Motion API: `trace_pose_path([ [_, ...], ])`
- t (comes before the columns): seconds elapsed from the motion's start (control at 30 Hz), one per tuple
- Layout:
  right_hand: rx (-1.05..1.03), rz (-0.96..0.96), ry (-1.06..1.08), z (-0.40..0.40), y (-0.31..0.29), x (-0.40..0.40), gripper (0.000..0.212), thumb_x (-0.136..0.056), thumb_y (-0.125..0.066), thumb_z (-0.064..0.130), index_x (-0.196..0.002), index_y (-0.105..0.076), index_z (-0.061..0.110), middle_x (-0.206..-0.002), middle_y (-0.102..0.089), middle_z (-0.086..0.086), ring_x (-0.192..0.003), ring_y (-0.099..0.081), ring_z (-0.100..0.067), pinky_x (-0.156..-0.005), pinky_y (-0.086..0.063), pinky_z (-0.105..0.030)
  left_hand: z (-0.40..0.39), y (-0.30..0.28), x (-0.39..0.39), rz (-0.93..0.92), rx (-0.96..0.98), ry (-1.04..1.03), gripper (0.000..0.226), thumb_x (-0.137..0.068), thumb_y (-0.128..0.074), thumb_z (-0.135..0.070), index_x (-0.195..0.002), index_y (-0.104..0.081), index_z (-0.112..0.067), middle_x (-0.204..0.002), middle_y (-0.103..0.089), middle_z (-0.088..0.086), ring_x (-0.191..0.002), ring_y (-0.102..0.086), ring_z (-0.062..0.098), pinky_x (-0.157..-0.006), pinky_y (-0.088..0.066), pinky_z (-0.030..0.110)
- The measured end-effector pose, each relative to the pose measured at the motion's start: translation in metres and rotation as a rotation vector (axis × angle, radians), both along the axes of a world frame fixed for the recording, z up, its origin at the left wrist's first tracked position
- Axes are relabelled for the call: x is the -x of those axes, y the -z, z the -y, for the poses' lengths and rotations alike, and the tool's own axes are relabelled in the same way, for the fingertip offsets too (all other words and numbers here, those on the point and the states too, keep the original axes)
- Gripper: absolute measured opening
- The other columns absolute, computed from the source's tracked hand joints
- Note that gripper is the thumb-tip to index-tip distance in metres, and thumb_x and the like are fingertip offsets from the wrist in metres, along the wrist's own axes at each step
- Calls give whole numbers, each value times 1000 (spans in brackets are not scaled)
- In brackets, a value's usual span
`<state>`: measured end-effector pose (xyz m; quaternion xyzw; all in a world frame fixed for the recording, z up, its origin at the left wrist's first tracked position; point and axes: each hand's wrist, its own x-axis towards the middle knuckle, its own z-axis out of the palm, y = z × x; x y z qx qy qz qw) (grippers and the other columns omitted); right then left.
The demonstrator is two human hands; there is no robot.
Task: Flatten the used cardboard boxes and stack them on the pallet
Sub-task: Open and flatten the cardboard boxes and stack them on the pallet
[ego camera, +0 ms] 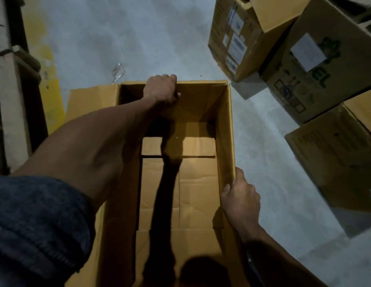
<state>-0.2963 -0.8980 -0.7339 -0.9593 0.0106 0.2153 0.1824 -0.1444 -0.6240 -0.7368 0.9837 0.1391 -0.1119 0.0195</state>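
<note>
A large open brown cardboard box point(226, 129) stands on the grey floor right below me, its inside bare down to the folded bottom flaps. My left hand point(161, 90) reaches across it and grips the top edge of the far wall, fingers curled over the rim. My right hand point(240, 201) grips the top edge of the right wall near the front. One top flap point(91, 102) lies folded outward at the far left. The pallet is not in view.
Several more cardboard boxes point(317, 65) with labels are piled at the upper right and right. A scrap of clear plastic point(118, 72) lies on the floor beyond the box. Dark stacked material point(16, 100) and a yellow floor stripe point(49, 79) run along the left.
</note>
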Motion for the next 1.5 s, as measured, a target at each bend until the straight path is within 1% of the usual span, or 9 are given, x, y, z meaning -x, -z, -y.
trace_pose_path([
  [0.1, 15, 9, -4, -2, 2, -1, 47, -103, -52, 18, -148, -37, 15, -111, -66, -6, -95, -65, -21, -75, -48, -27, -2, -3, -5, -47, -16, -10, 27, -101, -52, -18, -126, -53, -7, -123, -62, 19, -113, -57, 37, -92, -42, 43],
  [0.23, 24, -5, 2, -2, 1, -1, 48, -103, -52, 18, -148, -37, 15, -114, -66, -8, -98, -66, -24, -80, -52, -33, -4, -5, -9, -119, 30, -30, 31, -96, -52, -4, -127, -52, -7, -127, -60, 20, -118, -55, 37, -97, -40, 42],
  [0.47, 33, -17, 5, -2, 2, -2, 49, -102, -53, 14, -148, -37, 14, -114, -66, -10, -97, -66, -26, -79, -52, -34, 7, -1, 16, -19, 25, -35, 56, -101, -52, -38, -145, -34, -8, -152, -37, 16, -141, -33, 34, -117, -26, 45],
  [0.67, 20, -24, 1, 1, 0, -2, 47, -101, -55, 15, -146, -40, 13, -110, -66, -11, -94, -65, -27, -73, -52, -34, 5, -13, 129, 80, 49, -153, 71, -103, -45, -38, -157, -14, -5, -166, -11, 13, -154, -6, 29, -125, -7, 43],
  [0.9, 20, -10, 31, 3, -3, -2, 40, -100, -56, 12, -138, -47, 10, -116, -64, -16, -103, -63, -35, -81, -52, -40, 18, 5, 264, 7, 236, -521, 80, -100, -54, -24, -155, -4, 6, -165, -4, 23, -153, -4, 35, -124, -8, 41],
  [1.0, 18, -10, 34, 5, -3, -2, 41, -100, -57, 14, -139, -46, 11, -120, -64, -16, -107, -63, -37, -83, -52, -42, 36, 13, 306, 54, 363, -699, 69, -99, -58, -24, -150, -24, 8, -155, -32, 28, -143, -32, 40, -117, -30, 46],
  [1.1, -3, -20, 36, 7, -6, -1, 42, -100, -58, 18, -140, -45, 12, -122, -63, -15, -106, -63, -36, -83, -53, -41, 46, 20, 326, 30, 404, -855, 55, -97, -61, -29, -139, -41, 0, -128, -60, 25, -117, -58, 43, -91, -50, 47],
  [1.37, 45, -194, 107, 25, -16, 40, 38, -98, -60, 15, -134, -48, 12, -113, -60, -10, -97, -59, -27, -78, -51, -37, 39, 17, 322, 10, 479, -821, 28, -97, -62, -22, -112, -64, 1, -106, -69, 23, -98, -65, 42, -82, -54, 45],
  [1.5, 29, -235, 107, 31, -26, 53, 39, -99, -59, 12, -137, -49, 9, -127, -61, -15, -112, -61, -34, -88, -52, -41, 40, 9, 322, 65, 560, -888, 25, -96, -63, -18, -112, -67, 1, -105, -70, 24, -97, -66, 41, -84, -55, 45],
])
